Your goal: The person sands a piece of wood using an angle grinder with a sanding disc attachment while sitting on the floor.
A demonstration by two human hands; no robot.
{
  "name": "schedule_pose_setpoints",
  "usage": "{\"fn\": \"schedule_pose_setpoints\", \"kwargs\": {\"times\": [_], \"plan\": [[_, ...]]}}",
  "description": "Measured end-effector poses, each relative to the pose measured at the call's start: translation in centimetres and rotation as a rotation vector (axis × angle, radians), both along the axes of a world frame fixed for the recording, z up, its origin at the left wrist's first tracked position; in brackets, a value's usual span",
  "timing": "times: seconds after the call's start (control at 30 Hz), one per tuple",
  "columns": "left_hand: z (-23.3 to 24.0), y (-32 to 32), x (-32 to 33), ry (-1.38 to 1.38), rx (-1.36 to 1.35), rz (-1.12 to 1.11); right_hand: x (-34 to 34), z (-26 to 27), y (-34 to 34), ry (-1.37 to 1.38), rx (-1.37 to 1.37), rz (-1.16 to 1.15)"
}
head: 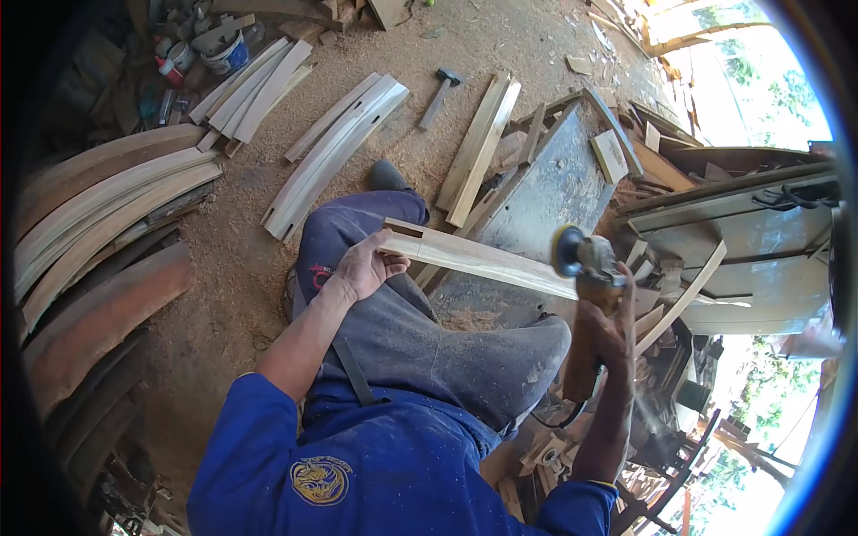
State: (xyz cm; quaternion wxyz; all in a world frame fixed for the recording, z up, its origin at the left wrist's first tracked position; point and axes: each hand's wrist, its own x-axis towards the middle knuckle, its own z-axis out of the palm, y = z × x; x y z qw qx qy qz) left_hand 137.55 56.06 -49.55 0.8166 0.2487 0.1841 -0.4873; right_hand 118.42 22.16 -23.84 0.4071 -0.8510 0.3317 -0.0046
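My left hand [367, 265] grips the near end of a pale wooden board [486, 256], which lies across my lap and reaches to the right. A dark rectangular mortise is cut through the board beside my fingers. In my right hand [606, 328] is an angle grinder [596, 271], held upright by its body. Its round sanding disc [567, 250] faces left, close to the board's far end; whether it touches the wood I cannot tell. A dark power cord [576, 417] hangs below the grinder.
Two mortised boards [338, 154] and a hammer [441, 97] lie on the sawdust-covered floor ahead. A grey metal-like panel [543, 181] slopes at the right, beside wooden strips [479, 151]. Curved planks [114, 208] are stacked at the left, near a paint bucket [224, 53]. Offcuts [543, 455] lie at lower right.
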Motion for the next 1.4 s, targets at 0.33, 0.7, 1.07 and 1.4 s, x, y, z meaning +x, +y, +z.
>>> {"fn": "schedule_pose_setpoints", "kwargs": {"times": [0.33,0.7,1.07,1.4], "plan": [[-1.1,1.2,0.1,-0.387,0.081,-0.053,11.9,-5.7,10.4,0.198,0.011,0.51],[-1.5,1.4,-0.1,-0.497,0.206,-0.071,17.3,-6.6,12.3,0.416,0.053,0.606],[-1.3,1.3,-0.2,-0.547,0.284,-0.08,11.7,-5.2,6.5,0.487,-0.05,0.487],[-1.2,0.2,-0.4,-0.504,0.307,-0.026,4.7,-4.1,-2.1,0.564,-0.061,0.253]]}}
